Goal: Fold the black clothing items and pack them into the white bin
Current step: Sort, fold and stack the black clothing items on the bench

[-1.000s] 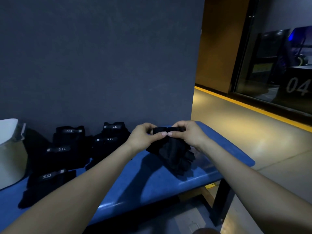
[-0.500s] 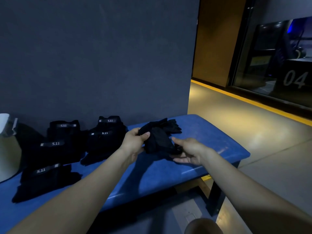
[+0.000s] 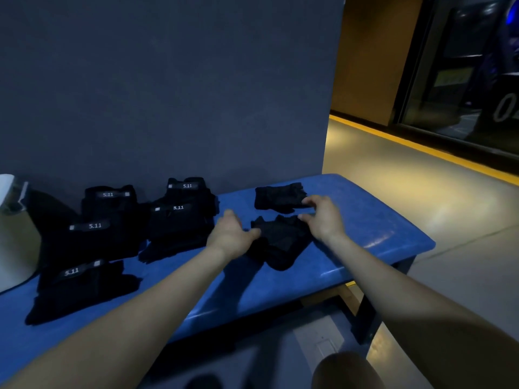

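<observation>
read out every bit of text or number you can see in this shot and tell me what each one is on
"5.11" on the strap of the front-left glove.
"5.11" on the glove behind it.
"5.11" on the back-left glove.
"5.11" on the middle glove.
"5.11" on the glove by the wall.
"0" on the dark panel, cut off by the frame edge.
No text visible on the two gloves near the hands.

Two loose black gloves (image 3: 280, 237) lie apart on the blue desk (image 3: 365, 220); five folded pairs (image 3: 179, 217) sit beside the white bin (image 3: 14, 237).
</observation>
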